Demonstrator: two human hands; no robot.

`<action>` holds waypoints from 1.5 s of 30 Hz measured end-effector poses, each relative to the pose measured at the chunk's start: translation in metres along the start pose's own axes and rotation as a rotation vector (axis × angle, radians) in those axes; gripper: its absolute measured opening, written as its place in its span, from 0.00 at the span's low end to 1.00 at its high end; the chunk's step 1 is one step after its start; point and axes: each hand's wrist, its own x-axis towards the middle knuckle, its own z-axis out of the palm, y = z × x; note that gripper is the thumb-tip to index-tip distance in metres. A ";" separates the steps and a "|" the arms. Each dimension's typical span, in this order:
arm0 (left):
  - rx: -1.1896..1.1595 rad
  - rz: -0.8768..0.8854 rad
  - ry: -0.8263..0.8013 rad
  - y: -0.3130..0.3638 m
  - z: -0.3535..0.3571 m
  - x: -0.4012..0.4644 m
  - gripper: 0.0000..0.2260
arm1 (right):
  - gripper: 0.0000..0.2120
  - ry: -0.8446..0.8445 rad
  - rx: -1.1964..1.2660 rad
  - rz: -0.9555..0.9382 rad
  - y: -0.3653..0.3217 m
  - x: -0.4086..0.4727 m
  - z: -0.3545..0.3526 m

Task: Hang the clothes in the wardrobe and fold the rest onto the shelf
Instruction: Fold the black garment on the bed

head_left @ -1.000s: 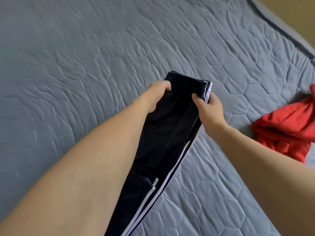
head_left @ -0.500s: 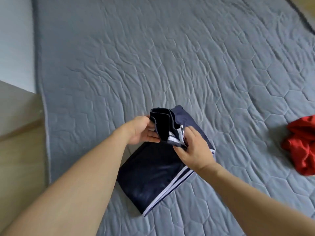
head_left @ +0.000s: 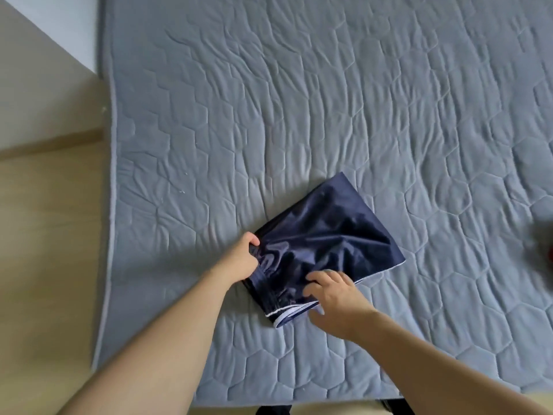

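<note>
**On the bed, navy trousers lie folded between two hands**

Between the two hands lies a folded pair of navy trousers (head_left: 326,238), a compact bundle set flat on the grey quilted bed cover (head_left: 299,109). The left hand (head_left: 239,259) grips the bundle's near-left corner, thumb on top and the fingers curled under the cloth's edge. The right hand (head_left: 335,301) rests over the near-right edge, its fingers spread and nearly straight across the fabric beside the white-striped fold; it presses rather than pinches. The two hands sit apart, with the gathered waistband end of the trousers running between them. Beyond the hands the fabric stretches away to a pointed far corner, creased and glossy. Well off to the right of the right hand, a blurred sliver of red cloth (head_left: 550,254) shows at the picture's edge. To the left of the left hand, the bed's edge meets a pale wooden floor (head_left: 51,235).
</note>
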 end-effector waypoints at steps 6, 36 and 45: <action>0.265 -0.007 0.216 0.009 0.019 0.002 0.17 | 0.31 0.486 0.504 0.969 0.037 0.010 -0.027; 0.381 0.607 0.864 0.100 0.121 0.079 0.24 | 0.30 0.502 -0.054 0.441 0.130 0.027 -0.005; 0.663 0.397 0.612 -0.007 0.149 0.082 0.40 | 0.32 0.267 -0.432 0.171 0.162 0.070 0.025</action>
